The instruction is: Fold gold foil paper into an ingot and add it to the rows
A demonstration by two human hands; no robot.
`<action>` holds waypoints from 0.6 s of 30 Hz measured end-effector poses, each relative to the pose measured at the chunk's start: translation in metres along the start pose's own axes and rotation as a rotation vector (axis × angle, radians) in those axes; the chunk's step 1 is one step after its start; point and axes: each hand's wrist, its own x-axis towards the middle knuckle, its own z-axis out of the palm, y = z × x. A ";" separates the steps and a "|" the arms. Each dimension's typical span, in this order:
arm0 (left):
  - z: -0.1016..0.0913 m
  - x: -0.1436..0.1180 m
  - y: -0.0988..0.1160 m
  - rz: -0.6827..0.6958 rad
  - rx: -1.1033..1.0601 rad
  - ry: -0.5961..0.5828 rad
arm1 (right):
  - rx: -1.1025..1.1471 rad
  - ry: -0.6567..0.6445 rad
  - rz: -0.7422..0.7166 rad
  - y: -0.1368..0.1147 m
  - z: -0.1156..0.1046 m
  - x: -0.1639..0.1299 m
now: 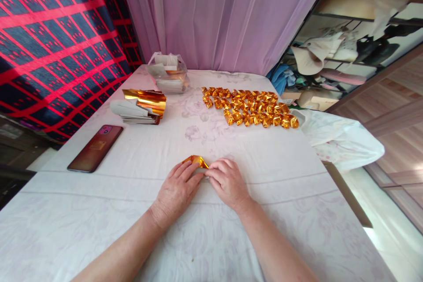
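A small piece of gold foil paper (196, 160) lies partly folded on the white tablecloth (251, 172) in front of me. My left hand (176, 189) and my right hand (227, 181) both press down on it, fingertips meeting over its near edge. Most of the paper is hidden under my fingers. Farther back, several folded gold foil pieces (249, 108) lie in rows.
A stack of gold and white foil sheets (140, 106) sits at the left, a dark phone (95, 148) nearer me. A clear plastic bag of sheets (168, 72) stands at the back. A white bag (343, 141) hangs off the table's right edge.
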 end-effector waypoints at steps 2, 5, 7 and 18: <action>0.001 -0.001 -0.001 0.002 -0.028 -0.020 | 0.030 0.014 0.007 0.001 0.001 0.000; 0.002 -0.002 -0.002 -0.008 -0.074 -0.051 | 0.045 0.039 0.056 0.003 0.003 -0.001; 0.002 -0.002 -0.003 -0.013 -0.098 -0.048 | 0.036 0.034 0.078 0.005 0.004 -0.001; -0.005 -0.011 0.003 -0.062 -0.126 -0.033 | 0.054 -0.013 0.085 0.006 0.005 0.002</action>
